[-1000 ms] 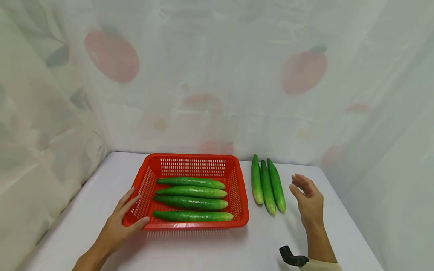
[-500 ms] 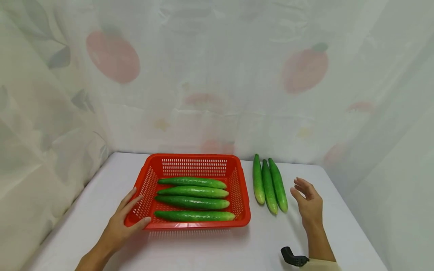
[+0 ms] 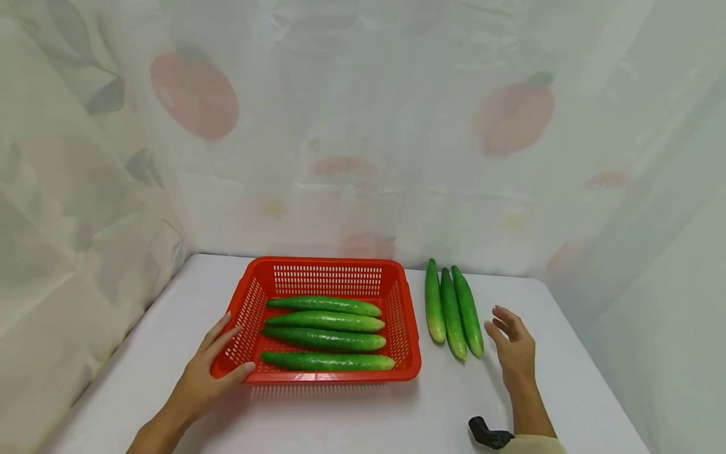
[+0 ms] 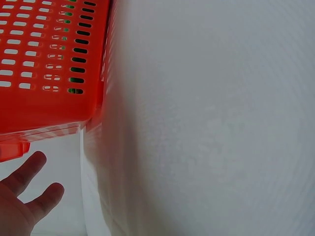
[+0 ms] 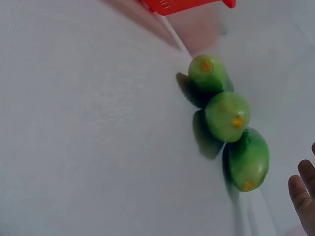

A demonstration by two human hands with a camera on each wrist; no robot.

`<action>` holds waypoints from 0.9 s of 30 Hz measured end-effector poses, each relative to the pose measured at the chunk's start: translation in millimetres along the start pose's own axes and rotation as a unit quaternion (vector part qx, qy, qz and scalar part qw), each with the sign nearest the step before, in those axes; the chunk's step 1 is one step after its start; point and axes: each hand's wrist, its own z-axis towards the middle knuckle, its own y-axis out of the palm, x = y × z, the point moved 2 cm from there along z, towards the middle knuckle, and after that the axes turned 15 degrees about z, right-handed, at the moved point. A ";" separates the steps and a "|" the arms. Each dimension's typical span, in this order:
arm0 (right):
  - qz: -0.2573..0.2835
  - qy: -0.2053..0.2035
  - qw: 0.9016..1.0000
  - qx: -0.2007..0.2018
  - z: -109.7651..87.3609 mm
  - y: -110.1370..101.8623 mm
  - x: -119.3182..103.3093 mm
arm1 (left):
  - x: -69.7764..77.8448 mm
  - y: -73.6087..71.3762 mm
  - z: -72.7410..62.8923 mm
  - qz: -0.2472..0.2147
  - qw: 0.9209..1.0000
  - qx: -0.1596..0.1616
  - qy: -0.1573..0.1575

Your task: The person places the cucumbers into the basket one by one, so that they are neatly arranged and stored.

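Observation:
A red plastic basket stands on the table with several cucumbers lying crosswise inside it. At its near left corner is my left hand, fingers spread over the left rim and thumb at the front rim. Whether it bears on the basket cannot be told. To the right of the basket, three cucumbers lie side by side, paler ends towards me. Just right of them hovers my right hand, fingers loosely bent and holding nothing. The right wrist view shows these cucumbers end-on, apart from the fingertips.
A white cloth covers the table. Pale sheeting printed with fruit hangs behind it, and more sheeting closes in the left and right sides. A black strap piece sits at my right wrist.
My right hand has come slightly lower in the head view, towards me. My left hand stays at the basket corner. The whole head view has shifted a little; the cucumbers keep their places.

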 end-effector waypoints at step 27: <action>-0.085 0.072 0.992 -0.064 4.0 -1.5 32.6 | -1.5 2.2 -0.1 0.000 1.000 0.002 0.002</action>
